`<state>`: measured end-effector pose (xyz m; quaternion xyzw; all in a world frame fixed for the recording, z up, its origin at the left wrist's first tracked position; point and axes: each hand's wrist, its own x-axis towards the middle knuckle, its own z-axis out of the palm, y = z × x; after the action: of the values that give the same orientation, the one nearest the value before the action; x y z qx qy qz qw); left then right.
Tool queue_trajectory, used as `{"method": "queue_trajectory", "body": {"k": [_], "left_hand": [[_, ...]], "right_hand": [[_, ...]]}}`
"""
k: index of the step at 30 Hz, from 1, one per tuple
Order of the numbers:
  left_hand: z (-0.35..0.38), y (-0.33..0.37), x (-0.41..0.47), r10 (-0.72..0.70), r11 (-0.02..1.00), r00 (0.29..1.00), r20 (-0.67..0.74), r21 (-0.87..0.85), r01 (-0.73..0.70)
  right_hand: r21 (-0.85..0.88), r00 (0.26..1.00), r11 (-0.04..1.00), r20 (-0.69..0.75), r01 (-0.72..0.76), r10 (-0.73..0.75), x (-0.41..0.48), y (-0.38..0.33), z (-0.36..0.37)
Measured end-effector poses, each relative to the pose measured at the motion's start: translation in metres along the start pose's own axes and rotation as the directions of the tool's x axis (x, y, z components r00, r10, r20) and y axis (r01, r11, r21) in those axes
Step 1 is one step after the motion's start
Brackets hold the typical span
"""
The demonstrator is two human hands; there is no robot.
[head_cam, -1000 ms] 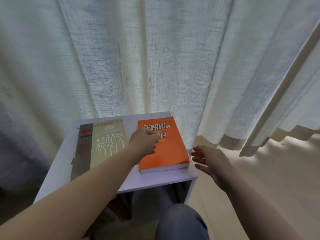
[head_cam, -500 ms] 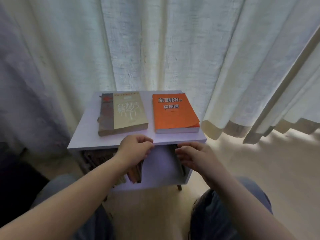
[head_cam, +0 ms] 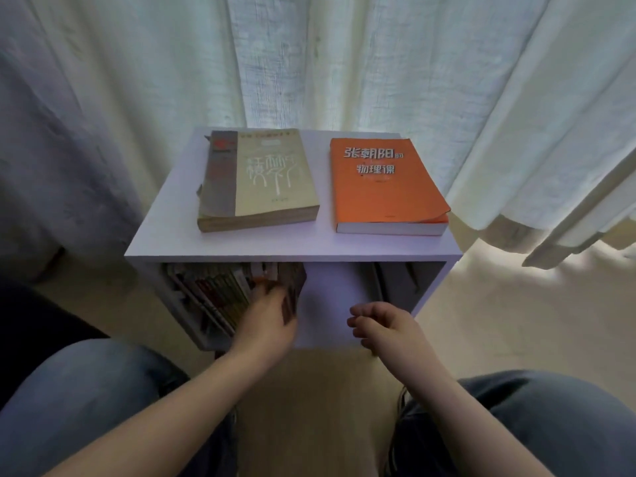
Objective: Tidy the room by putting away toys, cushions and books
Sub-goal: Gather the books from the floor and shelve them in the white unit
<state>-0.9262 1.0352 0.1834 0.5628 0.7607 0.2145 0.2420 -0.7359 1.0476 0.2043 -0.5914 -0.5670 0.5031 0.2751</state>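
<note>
Head view: left hand (head_cam: 265,321) seems to grip a dark book (head_cam: 293,290) in the shelf (head_cam: 344,262); right hand (head_cam: 385,327) loosely curled, empty.

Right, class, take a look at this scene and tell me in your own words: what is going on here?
A person faces a small white cabinet by the curtains. Their left hand reaches into its open shelf and seems to grip a dark book at the right end of a row of books. The right hand hovers beside it, loosely curled, holding nothing. A beige book and an orange book lie flat on top, side by side.
</note>
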Motion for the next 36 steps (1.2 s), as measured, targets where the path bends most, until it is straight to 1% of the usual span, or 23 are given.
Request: {"method": "queue_trajectory", "body": {"k": [3, 5, 8, 10, 13, 17, 20, 23, 26, 28, 31, 34, 36], "left_hand": [[0.004, -0.004, 0.007, 0.085, 0.989, 0.995, -0.052, 0.123, -0.079], [0.007, -0.011, 0.014, 0.119, 0.971, 0.992, -0.032, 0.215, -0.11], [0.012, -0.017, 0.023, 0.077, 0.961, 0.996, 0.039, 0.263, -0.084], [0.016, -0.017, 0.025, 0.056, 0.962, 0.998, 0.039, 0.267, -0.064], [0.022, -0.015, 0.021, 0.074, 0.944, 0.996, 0.05, 0.319, -0.086], [0.034, -0.017, 0.018, 0.089, 0.989, 0.994, -0.069, 0.125, -0.08], [0.036, -0.021, 0.025, 0.068, 0.995, 0.978, -0.196, 0.079, -0.054], [0.036, -0.023, 0.035, 0.063, 0.996, 0.951, -0.303, 0.074, -0.042], [0.036, -0.023, 0.042, 0.09, 0.994, 0.929, -0.359, 0.09, -0.061], [0.035, -0.026, 0.047, 0.087, 0.992, 0.913, -0.399, 0.118, -0.043], [0.034, -0.03, 0.052, 0.109, 0.99, 0.898, -0.426, 0.127, -0.06], [0.035, -0.031, 0.053, 0.122, 0.991, 0.892, -0.436, 0.096, -0.089], [0.035, -0.034, 0.051, 0.104, 0.994, 0.89, -0.445, 0.032, -0.1]], "right_hand": [[-0.017, 1.0, 1.0, -0.012, 0.0, 0.0, 0.007, 0.005, 0.005], [-0.035, 1.0, 0.999, 0.016, 0.014, -0.014, 0.008, 0.008, 0.011], [-0.056, 0.999, 0.998, 0.039, 0.011, -0.008, 0.011, 0.011, 0.015], [-0.067, 0.999, 0.998, 0.032, -0.002, 0.004, 0.013, 0.013, 0.015], [-0.08, 0.999, 0.997, 0.021, -0.024, 0.025, 0.014, 0.016, 0.017], [-0.109, 0.998, 0.993, 0.025, -0.047, 0.05, 0.012, 0.022, 0.019], [-0.119, 0.997, 0.991, 0.033, -0.065, 0.069, 0.009, 0.025, 0.02], [-0.121, 0.996, 0.99, 0.024, -0.078, 0.082, 0.009, 0.027, 0.022], [-0.132, 0.996, 0.988, 0.022, -0.079, 0.082, 0.01, 0.029, 0.023], [-0.13, 0.996, 0.988, 0.027, -0.081, 0.086, 0.011, 0.03, 0.022], [-0.127, 0.995, 0.988, 0.025, -0.09, 0.093, 0.012, 0.031, 0.022], [-0.12, 0.996, 0.989, 0.026, -0.087, 0.091, 0.014, 0.03, 0.023], [-0.127, 0.995, 0.988, 0.034, -0.085, 0.09, 0.015, 0.029, 0.024]]}}
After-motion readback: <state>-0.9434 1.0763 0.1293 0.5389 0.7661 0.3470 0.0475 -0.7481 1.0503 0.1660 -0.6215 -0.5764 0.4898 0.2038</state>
